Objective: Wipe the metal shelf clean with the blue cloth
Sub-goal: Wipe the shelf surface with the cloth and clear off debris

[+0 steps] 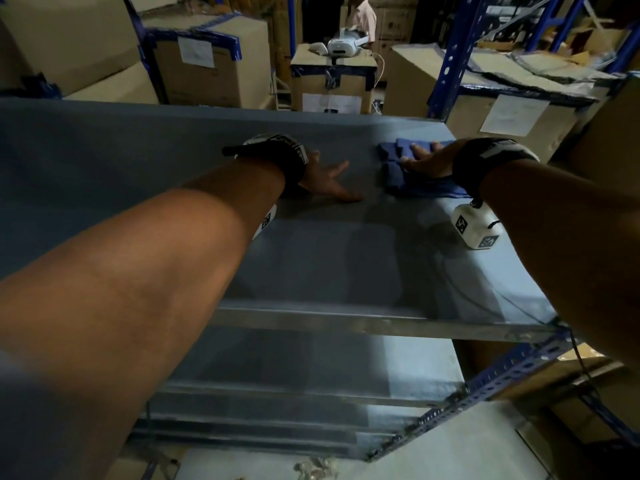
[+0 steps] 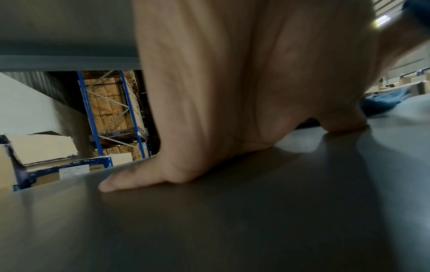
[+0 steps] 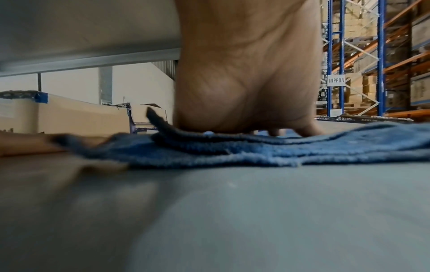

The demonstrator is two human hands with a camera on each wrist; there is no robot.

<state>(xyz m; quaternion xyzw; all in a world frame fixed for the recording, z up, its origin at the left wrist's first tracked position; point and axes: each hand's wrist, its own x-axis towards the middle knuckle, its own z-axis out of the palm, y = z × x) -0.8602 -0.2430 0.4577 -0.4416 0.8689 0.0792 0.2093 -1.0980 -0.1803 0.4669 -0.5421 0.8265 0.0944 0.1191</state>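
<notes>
The grey metal shelf (image 1: 311,258) stretches across the head view at chest height. A crumpled blue cloth (image 1: 398,157) lies near its far right corner. My right hand (image 1: 424,161) lies flat on the cloth with straight fingers pressing it down; from the right wrist view the palm (image 3: 244,82) sits on the blue cloth (image 3: 256,152). My left hand (image 1: 329,181) rests spread on the bare shelf just left of the cloth, palm down, holding nothing. In the left wrist view the left hand (image 2: 232,110) touches the shelf surface (image 2: 232,220), with the cloth (image 2: 384,103) beyond it.
Cardboard boxes (image 1: 207,64) stand behind the shelf, one carrying a white headset (image 1: 346,45). A person (image 1: 362,15) stands at the back. A blue rack upright (image 1: 453,57) rises at the right. Lower shelves (image 1: 294,368) sit beneath, framed by a blue perforated post (image 1: 485,386).
</notes>
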